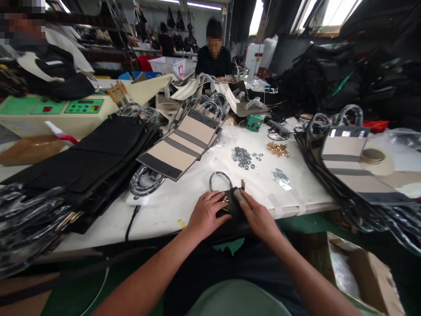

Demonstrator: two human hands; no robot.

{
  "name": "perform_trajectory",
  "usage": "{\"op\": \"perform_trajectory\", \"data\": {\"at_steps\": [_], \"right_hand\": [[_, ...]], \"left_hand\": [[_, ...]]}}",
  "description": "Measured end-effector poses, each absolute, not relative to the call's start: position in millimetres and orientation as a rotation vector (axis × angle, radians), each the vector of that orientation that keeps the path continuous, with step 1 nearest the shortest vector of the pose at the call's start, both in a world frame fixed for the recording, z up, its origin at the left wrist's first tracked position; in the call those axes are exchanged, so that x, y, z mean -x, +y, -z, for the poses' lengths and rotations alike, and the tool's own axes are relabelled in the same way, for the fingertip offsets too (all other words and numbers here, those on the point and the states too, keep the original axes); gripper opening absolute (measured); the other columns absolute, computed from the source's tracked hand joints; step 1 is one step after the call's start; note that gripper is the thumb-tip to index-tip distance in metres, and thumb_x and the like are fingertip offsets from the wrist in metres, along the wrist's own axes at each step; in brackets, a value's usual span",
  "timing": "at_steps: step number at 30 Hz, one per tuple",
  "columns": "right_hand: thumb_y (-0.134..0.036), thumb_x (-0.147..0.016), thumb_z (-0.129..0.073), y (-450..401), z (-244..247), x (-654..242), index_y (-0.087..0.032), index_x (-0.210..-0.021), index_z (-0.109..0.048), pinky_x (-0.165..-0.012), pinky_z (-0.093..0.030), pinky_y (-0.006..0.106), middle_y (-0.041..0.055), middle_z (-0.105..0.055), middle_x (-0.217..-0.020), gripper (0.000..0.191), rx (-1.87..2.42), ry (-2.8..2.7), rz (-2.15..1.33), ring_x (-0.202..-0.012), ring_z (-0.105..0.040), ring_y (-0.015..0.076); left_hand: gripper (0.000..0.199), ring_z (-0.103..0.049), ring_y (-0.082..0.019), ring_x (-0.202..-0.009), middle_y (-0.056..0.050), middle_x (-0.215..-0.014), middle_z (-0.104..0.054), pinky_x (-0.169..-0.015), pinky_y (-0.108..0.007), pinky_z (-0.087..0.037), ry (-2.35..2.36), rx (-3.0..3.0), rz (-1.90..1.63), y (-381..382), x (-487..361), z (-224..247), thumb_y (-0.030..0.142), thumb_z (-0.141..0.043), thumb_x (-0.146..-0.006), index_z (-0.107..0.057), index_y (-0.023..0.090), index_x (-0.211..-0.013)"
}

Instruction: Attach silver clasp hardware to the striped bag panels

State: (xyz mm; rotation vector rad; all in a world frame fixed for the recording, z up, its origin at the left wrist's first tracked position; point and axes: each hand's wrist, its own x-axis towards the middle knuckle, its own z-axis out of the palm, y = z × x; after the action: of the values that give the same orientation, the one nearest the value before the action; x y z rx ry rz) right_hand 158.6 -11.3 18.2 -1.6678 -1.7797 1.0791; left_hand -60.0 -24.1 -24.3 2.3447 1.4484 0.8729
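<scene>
Dark bag piece [233, 211] sits between and under both hands at the table's [184, 197] near edge; its one visible loop handle [221, 173] points away from the person; long axis can't be told, hands cover too much. Left hand [206, 213] has fingers spread across it, beside gold hardware [225, 202]; right hand [258, 216] lies along its right edge, fingers extended; can't tell if it pinches.

Beyond the hands: one heap of square metal plates [241, 156], one of gold pieces [278, 149], one of flat silver pieces [282, 177], pieces too many to count; one green box [254, 123] farther out.

Left of the hands, a stack of black panels [98, 153] and a beige striped panel [184, 142] crowd the table; right, another beige striped panel [345, 164] on a stack, one roll [377, 160] beside it; one open carton [378, 276] lower right; one person [213, 59] across the table.
</scene>
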Motion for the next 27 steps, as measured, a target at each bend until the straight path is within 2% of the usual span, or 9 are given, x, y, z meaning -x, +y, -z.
{"op": "perform_trajectory", "data": {"at_steps": [2, 4, 7, 11, 15, 18, 22, 25, 27], "right_hand": [[-0.059, -0.101, -0.046, -4.6, -14.7, -165.9, -0.028, -0.15, -0.057, -0.094, -0.056, 0.043, 0.0062, -0.078, -0.103, 0.059, 1.726, -1.636, -1.119, -0.099, -0.074, 0.0291], [-0.063, -0.1, -0.046, -0.6, -9.0, -173.6, -0.028, -0.153, -0.053, -0.076, -0.056, 0.038, 0.0015, -0.07, -0.078, 0.064, 1.747, -1.52, -1.206, -0.073, -0.07, 0.0238], [-0.064, -0.098, -0.05, 0.2, -3.5, -182.7, -0.029, -0.154, -0.051, -0.058, -0.048, 0.03, -0.002, -0.061, -0.072, 0.066, 1.658, -1.479, -1.323, -0.058, -0.058, 0.0167], [-0.065, -0.097, -0.055, -3.8, -17.1, -193.5, -0.029, -0.155, -0.049, -0.05, -0.039, 0.026, -0.0034, -0.058, -0.075, 0.069, 1.475, -1.488, -1.432, -0.051, -0.048, 0.0112], [-0.063, -0.095, -0.062, -0.5, -42.7, -210.2, -0.028, -0.156, -0.048, -0.048, -0.038, 0.025, -0.0022, -0.059, -0.078, 0.072, 1.252, -1.446, -1.487, -0.052, -0.046, 0.0106], [-0.061, -0.097, -0.058, 13.5, -45.4, -221.4, -0.031, -0.157, -0.046, -0.053, -0.044, 0.027, 0.0001, -0.065, -0.083, 0.068, 1.252, -1.428, -1.231, -0.055, -0.05, 0.0129], [-0.053, -0.099, -0.053, 46.0, -20.0, -226.8, -0.036, -0.149, -0.056, -0.075, -0.053, 0.037, 0.0065, -0.075, -0.103, 0.053, 1.548, -1.737, -0.621, -0.082, -0.068, 0.025], [-0.041, -0.098, -0.053, 67.7, 3.3, -227.0, -0.034, -0.149, -0.057, -0.083, -0.053, 0.041, 0.009, -0.075, -0.112, 0.052, 1.681, -1.978, -0.377, -0.098, -0.069, 0.0306], [-0.038, -0.097, -0.054, 71.3, 12.7, -227.4, -0.028, -0.149, -0.058, -0.091, -0.053, 0.044, 0.0119, -0.074, -0.114, 0.053, 1.672, -1.963, -0.347, -0.106, -0.067, 0.032]], "left_hand": [[0.035, -0.058, -0.034, -0.133, -0.009, -0.139, -0.069, -0.113, -0.057, -0.045, 1.455, -2.35, -0.886, -24.2, 58.9, 24.2, 0.037, -0.085, -0.083, -0.077, 0.025, -0.115], [0.035, -0.058, -0.035, -0.132, -0.01, -0.138, -0.069, -0.113, -0.058, -0.046, 1.456, -2.358, -0.902, -24.8, 57.9, 23.5, 0.036, -0.085, -0.082, -0.077, 0.024, -0.114], [0.033, -0.059, -0.034, -0.13, -0.011, -0.133, -0.07, -0.109, -0.056, -0.05, 1.477, -2.366, -0.985, -27.9, 56.3, 22.5, 0.033, -0.088, -0.079, -0.077, 0.024, -0.109], [0.011, -0.061, -0.03, -0.117, -0.009, -0.112, -0.07, -0.099, -0.048, -0.054, 1.548, -2.418, -1.097, -36.6, 54.6, 21.0, 0.025, -0.08, -0.086, -0.076, 0.024, -0.096], [0.008, -0.061, -0.026, -0.108, -0.008, -0.106, -0.069, -0.095, -0.044, -0.054, 1.605, -2.415, -1.147, -43.8, 52.8, 19.1, 0.021, -0.068, -0.094, -0.075, 0.024, -0.098], [0.015, -0.061, -0.025, -0.109, -0.009, -0.11, -0.068, -0.098, -0.044, -0.053, 1.691, -2.168, -1.312, -45.3, 50.0, 14.7, 0.028, -0.063, -0.099, -0.076, 0.025, -0.104], [0.036, -0.063, -0.027, -0.12, -0.01, -0.122, -0.068, -0.104, -0.04, -0.052, 1.755, -1.374, -1.621, -44.3, 43.9, -3.9, 0.054, -0.061, -0.098, -0.078, 0.024, -0.108], [0.051, -0.059, -0.03, -0.13, -0.01, -0.13, -0.07, -0.114, -0.042, -0.044, 1.683, -0.953, -1.641, -46.7, 37.4, -32.1, 0.065, -0.066, -0.091, -0.077, 0.023, -0.116], [0.059, -0.057, -0.033, -0.134, -0.012, -0.135, -0.068, -0.114, -0.046, -0.044, 1.614, -0.836, -1.633, -49.5, 32.6, -55.3, 0.07, -0.067, -0.088, -0.074, 0.023, -0.123]]}}
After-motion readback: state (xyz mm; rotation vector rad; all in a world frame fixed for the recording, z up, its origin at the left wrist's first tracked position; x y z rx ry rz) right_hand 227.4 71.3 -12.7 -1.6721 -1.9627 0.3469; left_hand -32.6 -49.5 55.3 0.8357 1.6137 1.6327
